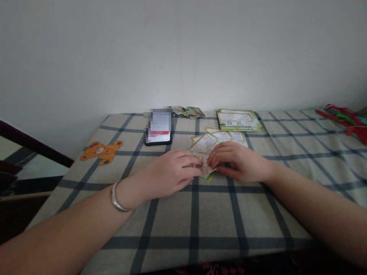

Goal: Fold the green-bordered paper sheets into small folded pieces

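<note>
Between my two hands is a small printed card (204, 161) with pale, orange and green areas. My left hand (172, 172), a silver bangle on its wrist, has its fingers closed on the card's left edge. At the opposite edge, my right hand (241, 162) pinches the card with bent fingers. Several green-edged cards (205, 143) lie fanned out just behind, partly covered by the right hand. A green corner of another piece shows under the held card. The fingers hide some of its edges.
A phone (158, 128) lies at the back left, near crumpled green wrappers (192, 112) by the wall. A stack of cards (239, 119) is at the back right. A bear cutout (103, 152) lies left, colourful strips (346, 122) far right, all on a checked cloth (172, 229).
</note>
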A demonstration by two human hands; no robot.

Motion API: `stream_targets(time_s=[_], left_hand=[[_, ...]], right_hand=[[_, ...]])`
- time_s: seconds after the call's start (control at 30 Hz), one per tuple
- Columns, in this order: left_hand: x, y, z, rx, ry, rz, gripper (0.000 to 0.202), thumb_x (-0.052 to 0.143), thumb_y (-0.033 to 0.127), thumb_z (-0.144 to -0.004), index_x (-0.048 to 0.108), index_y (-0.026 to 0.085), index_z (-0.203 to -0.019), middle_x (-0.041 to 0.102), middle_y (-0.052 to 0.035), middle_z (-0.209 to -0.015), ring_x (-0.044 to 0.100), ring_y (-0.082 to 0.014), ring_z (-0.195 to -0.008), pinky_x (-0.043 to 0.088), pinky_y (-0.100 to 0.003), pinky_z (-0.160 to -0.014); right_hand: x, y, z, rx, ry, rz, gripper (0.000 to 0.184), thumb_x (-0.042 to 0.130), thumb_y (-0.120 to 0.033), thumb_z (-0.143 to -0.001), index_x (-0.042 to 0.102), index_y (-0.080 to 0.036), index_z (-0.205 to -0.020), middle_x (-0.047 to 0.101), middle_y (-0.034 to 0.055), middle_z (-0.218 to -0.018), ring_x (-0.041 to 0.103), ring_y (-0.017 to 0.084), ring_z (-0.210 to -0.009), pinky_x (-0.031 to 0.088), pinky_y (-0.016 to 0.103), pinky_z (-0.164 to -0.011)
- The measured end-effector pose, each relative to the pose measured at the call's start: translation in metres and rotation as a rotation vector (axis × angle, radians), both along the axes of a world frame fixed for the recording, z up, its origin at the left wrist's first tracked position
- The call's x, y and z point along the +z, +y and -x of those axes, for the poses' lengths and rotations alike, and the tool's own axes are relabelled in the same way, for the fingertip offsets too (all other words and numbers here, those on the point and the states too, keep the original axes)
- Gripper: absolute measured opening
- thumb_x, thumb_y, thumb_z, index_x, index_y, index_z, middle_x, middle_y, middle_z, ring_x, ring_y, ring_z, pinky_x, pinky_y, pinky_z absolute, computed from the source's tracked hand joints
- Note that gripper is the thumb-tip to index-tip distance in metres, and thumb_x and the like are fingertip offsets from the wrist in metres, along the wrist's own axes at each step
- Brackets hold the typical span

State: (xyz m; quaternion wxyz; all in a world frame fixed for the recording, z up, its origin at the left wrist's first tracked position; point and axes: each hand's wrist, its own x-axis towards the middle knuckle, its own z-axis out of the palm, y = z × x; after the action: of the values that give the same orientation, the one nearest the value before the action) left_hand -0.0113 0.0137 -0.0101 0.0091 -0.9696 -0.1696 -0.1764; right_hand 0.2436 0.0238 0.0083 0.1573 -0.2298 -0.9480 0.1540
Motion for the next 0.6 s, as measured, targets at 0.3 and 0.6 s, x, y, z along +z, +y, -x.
stream_targets(time_s=[0.3, 0.6], left_hand=[[0.004, 0.001, -0.002, 0.014, 0.055, -0.004, 0.023, 0.053, 0.016, -0.089, 0.068, 0.025, -0.104, 0.065, -0.0045, -0.110, 0.058, -0.0219, -0.107, 0.047, -0.041, -0.097], [0.002, -0.001, -0.003, 0.021, -0.006, 0.067, 0.023, 0.054, 0.011, -0.087, 0.065, 0.019, -0.106, 0.068, -0.0034, -0.108, 0.059, -0.0185, -0.107, 0.046, -0.035, -0.099]], right_hand=[[-0.014, 0.005, 0.012, -0.163, 0.037, -0.022, 0.010, 0.055, -0.019, -0.087, 0.064, -0.018, -0.091, 0.064, 0.0040, -0.083, 0.057, 0.017, -0.082, 0.043, 0.031, -0.076], [-0.021, 0.008, 0.014, -0.225, 0.034, -0.012, 0.009, 0.057, -0.023, -0.087, 0.063, -0.018, -0.082, 0.060, 0.0016, -0.075, 0.055, 0.015, -0.074, 0.041, 0.028, -0.070]])
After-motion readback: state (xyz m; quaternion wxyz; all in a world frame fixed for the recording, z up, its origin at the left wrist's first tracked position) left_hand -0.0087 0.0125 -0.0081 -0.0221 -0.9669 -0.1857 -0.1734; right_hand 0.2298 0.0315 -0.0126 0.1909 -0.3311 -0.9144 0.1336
